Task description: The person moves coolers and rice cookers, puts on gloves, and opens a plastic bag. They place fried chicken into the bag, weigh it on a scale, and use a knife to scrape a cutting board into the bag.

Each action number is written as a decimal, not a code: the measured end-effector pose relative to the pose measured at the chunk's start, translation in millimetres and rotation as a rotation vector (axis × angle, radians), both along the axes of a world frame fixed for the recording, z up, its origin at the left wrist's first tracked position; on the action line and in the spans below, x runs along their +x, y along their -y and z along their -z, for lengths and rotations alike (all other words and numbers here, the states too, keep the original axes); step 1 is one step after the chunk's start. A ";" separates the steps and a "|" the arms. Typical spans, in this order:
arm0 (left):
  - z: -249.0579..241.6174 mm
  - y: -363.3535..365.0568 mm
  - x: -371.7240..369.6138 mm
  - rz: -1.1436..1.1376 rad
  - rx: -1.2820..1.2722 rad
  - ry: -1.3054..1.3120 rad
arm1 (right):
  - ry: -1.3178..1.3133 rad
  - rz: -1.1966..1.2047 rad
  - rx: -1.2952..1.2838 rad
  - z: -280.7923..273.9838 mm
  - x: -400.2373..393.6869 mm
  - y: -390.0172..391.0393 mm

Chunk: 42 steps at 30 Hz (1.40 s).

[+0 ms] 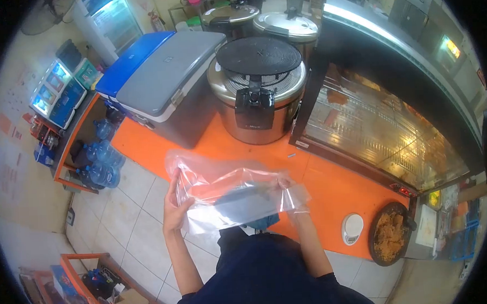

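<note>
A clear plastic bag (229, 199) stretches between my two hands in front of my body, over the near edge of the orange counter. My left hand (176, 206) grips its left end, thumb on the near face. At the other end, my right hand (291, 196) pinches the plastic, and part of that hand shows through the film. Bright glare lies along the lower part of the bag. A bit of bluish-green cloth (265, 223) shows just below it, close to my dark shirt.
On the orange counter (327, 197) stand a grey cooler box (170, 82), a large rice cooker (261, 116) and a lit glass display case (383, 127). A small white scale (353, 228) and a dark round dish of brown crumbly food (389, 235) sit at right. Water bottles (103, 171) stand left.
</note>
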State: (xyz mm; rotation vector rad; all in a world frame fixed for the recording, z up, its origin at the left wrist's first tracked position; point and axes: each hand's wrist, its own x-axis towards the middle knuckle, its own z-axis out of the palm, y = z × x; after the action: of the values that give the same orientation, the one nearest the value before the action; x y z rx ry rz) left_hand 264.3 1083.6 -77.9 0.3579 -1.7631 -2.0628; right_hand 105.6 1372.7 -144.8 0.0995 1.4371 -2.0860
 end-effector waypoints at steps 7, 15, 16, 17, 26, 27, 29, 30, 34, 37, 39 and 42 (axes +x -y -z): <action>73.4 1.7 10.9 -0.446 -1.068 0.462 | -0.327 -0.259 -0.457 71.3 -1.2 2.2; 40.5 -126.1 -20.3 0.112 -0.375 0.362 | -0.542 -0.407 -0.082 79.2 48.7 19.3; 39.4 -130.1 -23.9 0.113 -0.407 0.376 | -0.724 -0.378 0.027 79.8 51.2 23.0; 35.2 -133.3 -25.6 0.074 -0.418 0.381 | -0.843 -0.398 0.154 78.6 50.5 13.5; 46.1 -100.7 -19.7 0.083 -0.409 0.440 | -0.865 -0.581 0.355 12.7 47.9 1.3; 48.9 -96.2 -16.8 0.092 -0.394 0.404 | -0.779 -0.576 0.367 11.9 49.6 0.0; 49.8 -91.4 -11.7 0.104 -0.356 0.429 | -0.815 -0.534 0.349 20.6 50.1 -1.2; 50.3 -90.4 -9.9 0.109 -0.337 0.441 | -0.834 -0.513 0.338 20.1 50.0 -0.1; 61.3 -107.2 -8.0 0.058 -0.397 0.352 | -0.875 -0.678 0.359 9.9 61.2 2.3; 73.4 -109.6 0.7 0.052 -0.387 0.414 | -0.828 -0.817 0.224 7.0 64.0 10.5; 79.2 -102.6 9.5 0.033 -0.322 0.423 | -0.733 -0.820 0.096 15.4 66.4 11.7; 90.8 -79.2 30.0 -0.019 -0.465 0.499 | -0.772 -0.804 0.228 38.6 61.3 9.6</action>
State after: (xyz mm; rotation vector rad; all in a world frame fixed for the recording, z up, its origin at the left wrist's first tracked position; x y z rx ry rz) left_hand 294.2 1162.8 -168.7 0.7861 -2.4384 -1.5602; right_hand 166.9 1363.1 -183.5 -1.1126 1.7217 -1.3044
